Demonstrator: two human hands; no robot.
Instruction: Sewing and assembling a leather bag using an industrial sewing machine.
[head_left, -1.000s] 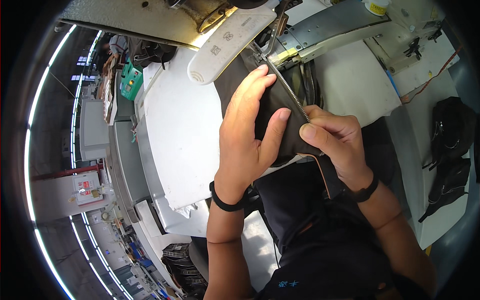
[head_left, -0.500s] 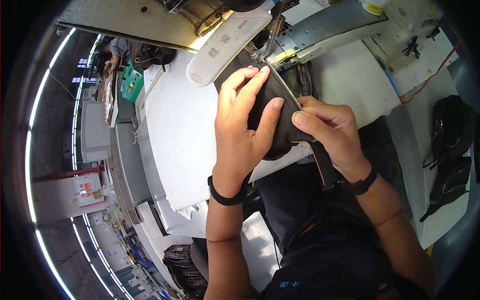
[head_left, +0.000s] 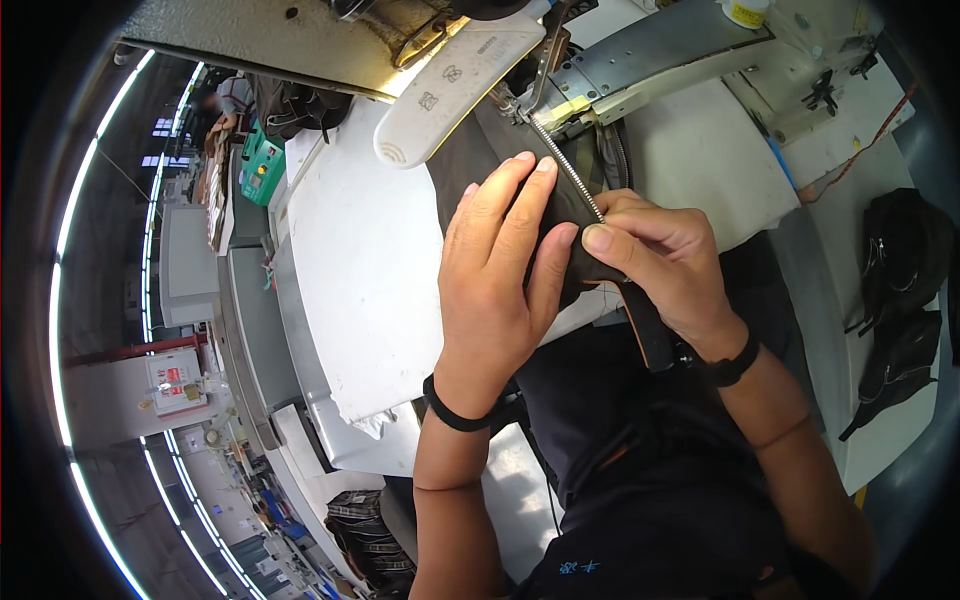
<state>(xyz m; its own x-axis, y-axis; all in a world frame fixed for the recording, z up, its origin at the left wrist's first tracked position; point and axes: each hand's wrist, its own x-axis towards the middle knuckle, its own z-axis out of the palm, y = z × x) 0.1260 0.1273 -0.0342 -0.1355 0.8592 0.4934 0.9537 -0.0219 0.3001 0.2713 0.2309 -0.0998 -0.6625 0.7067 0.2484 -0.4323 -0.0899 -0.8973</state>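
A dark olive fabric piece (head_left: 480,150) with a metal zipper (head_left: 566,166) lies under the presser foot (head_left: 522,108) of a sewing machine (head_left: 655,55). My left hand (head_left: 495,290) rests flat on that fabric, fingers extended, just left of the zipper. Near the zipper's lower end, my right hand (head_left: 655,260) pinches the zipper edge between thumb and index finger. A dark strap with tan edging (head_left: 645,335) hangs from the piece below my right hand.
The white worktop (head_left: 350,260) spans under the machine. Black bags (head_left: 900,260) lie at the right. A green box (head_left: 262,165) stands at the back left, near dark bags (head_left: 300,105) and another person (head_left: 230,105). A white guard plate (head_left: 450,85) overhangs the fabric.
My right hand has shifted up and left with the zipper and strap. My left hand rose slightly, then slid down and right; its fingertips now lie lower on the fabric, farther from the presser foot.
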